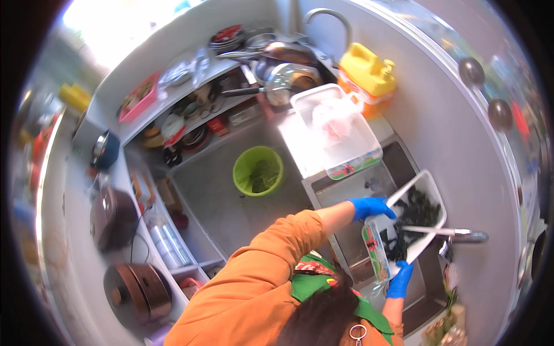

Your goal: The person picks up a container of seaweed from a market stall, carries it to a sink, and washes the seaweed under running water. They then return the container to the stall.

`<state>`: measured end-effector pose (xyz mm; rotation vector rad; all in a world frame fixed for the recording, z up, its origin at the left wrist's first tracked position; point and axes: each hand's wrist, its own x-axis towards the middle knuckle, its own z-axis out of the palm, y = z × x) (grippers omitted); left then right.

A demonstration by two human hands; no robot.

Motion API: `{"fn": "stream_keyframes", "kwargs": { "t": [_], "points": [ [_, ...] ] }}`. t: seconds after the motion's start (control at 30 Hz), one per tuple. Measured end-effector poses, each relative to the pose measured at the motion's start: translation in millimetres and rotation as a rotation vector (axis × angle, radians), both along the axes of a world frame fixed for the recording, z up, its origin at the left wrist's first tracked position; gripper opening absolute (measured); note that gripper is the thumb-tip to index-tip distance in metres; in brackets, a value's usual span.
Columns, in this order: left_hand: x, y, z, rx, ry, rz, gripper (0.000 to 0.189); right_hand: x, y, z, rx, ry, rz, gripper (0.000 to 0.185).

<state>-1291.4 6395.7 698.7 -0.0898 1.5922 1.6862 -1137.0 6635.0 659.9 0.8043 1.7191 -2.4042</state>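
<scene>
Both my hands wear blue gloves and grip a white plastic tub (426, 184) above a metal sink. My left hand (372, 209) is at the tub's near upper rim, with the wrist bent over it. My right hand (400, 279) holds the lower side. Dark wet-looking green leaves (413, 209) lie inside the tub, which looks tilted. A printed label (374, 251) covers its near end. Across the tub's opening reaches a pale bar with a grey end (471, 236), perhaps a tap; its exact kind is unclear. The sink (346, 207) shows beneath and beside the tub.
A second white tub (374, 145) holding a plastic bag stands beside the sink. Behind it are a yellow-capped orange jug (368, 78) and stacked pans (290, 52). A green bin (240, 177) with plant scraps sits on the floor. A wall (471, 173) rises beyond the sink.
</scene>
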Motion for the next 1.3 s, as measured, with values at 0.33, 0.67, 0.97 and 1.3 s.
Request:
{"fn": "stream_keyframes", "kwargs": {
  "t": [0.33,0.67,0.97,1.3],
  "points": [
    [-22,-10,-13,0.116,0.069,0.068,0.013,-36,-2,-7,0.080,0.027,-0.095,0.044],
    [11,-40,-45,0.173,-0.277,0.323,0.032,-34,78,21,0.236,-0.014,-0.328,0.041],
    [28,-38,-12,0.170,0.010,0.240,0.075,-118,223,-57,0.145,0.023,-0.386,0.033],
    [49,-9,-22,0.198,-0.185,0.337,0.051,-50,22,35,0.167,-0.103,0.185,0.076]
  ]
}}
